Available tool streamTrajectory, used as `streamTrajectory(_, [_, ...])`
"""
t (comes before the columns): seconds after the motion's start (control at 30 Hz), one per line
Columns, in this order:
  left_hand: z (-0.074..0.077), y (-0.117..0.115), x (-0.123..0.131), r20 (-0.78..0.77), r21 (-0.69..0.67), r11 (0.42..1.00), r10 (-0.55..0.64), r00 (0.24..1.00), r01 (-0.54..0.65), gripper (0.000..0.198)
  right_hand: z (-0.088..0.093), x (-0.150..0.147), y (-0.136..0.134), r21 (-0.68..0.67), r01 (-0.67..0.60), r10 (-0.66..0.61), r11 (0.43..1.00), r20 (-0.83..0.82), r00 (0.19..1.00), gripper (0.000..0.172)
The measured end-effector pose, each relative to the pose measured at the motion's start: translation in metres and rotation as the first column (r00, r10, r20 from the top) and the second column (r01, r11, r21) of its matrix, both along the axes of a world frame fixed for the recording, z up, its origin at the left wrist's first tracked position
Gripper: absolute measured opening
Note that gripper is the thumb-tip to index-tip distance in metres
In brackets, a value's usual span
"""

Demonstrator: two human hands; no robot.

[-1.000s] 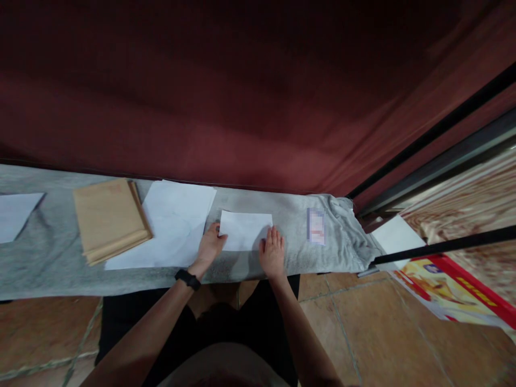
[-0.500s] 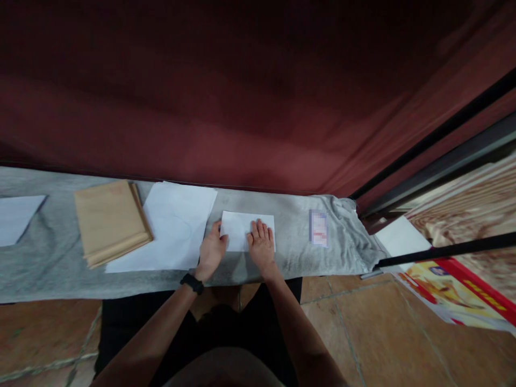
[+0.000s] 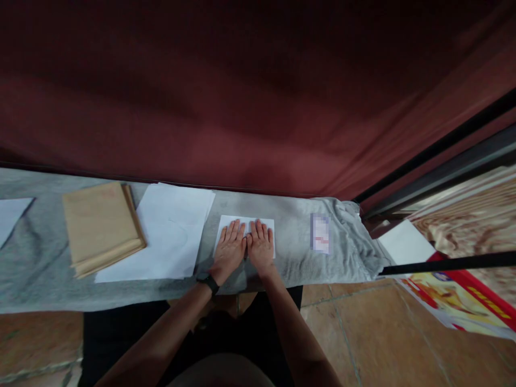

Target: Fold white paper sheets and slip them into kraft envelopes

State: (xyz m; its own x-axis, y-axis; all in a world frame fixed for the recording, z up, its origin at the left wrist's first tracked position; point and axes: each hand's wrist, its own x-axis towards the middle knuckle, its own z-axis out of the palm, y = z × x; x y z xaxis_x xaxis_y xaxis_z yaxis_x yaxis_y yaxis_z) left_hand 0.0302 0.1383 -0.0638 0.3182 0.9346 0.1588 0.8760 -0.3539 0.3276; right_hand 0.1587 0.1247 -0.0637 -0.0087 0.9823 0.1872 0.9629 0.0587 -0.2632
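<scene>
A small white folded sheet of paper (image 3: 248,220) lies on the grey cloth in front of me. Flat on its left half rests my left hand (image 3: 230,244), fingers stretched out, with a black band on the wrist. My right hand (image 3: 260,244) lies flat on the right half, fingers forward. The two thumbs meet near the paper's middle, and much of the sheet is hidden under both palms. To the left is a stack of larger white sheets (image 3: 173,231), partly covered by a stack of brown envelopes (image 3: 100,226).
Grey cloth (image 3: 290,231) covers the narrow surface, bunched up at its right end. A small blurred packet (image 3: 321,234) lies on the right. Another white paper (image 3: 12,215) is at the far left. Behind hangs a dark red curtain (image 3: 242,134); a colourful box (image 3: 459,293) stands at right.
My left hand has moved from the paper's left edge onto its top and flattened out. My right hand stays flat on the sheet. The view has shifted slightly.
</scene>
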Motion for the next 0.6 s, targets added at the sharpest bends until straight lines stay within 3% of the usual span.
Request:
streamTrajectory(0.27, [0.000,0.005,-0.009,-0.013,0.025,0.996,0.090,0.996,-0.089,0.065,-0.005,0.019,0.001,0.045,0.121,-0.123,0.992,0.029,0.992,0.057])
streamTrajectory(0.6, [0.003,0.003,-0.027,0.008,0.031,0.992,0.118,0.993,-0.118,0.070,-0.016,0.051,-0.015,0.092,0.181,-0.187,0.979,0.058,0.981,0.059])
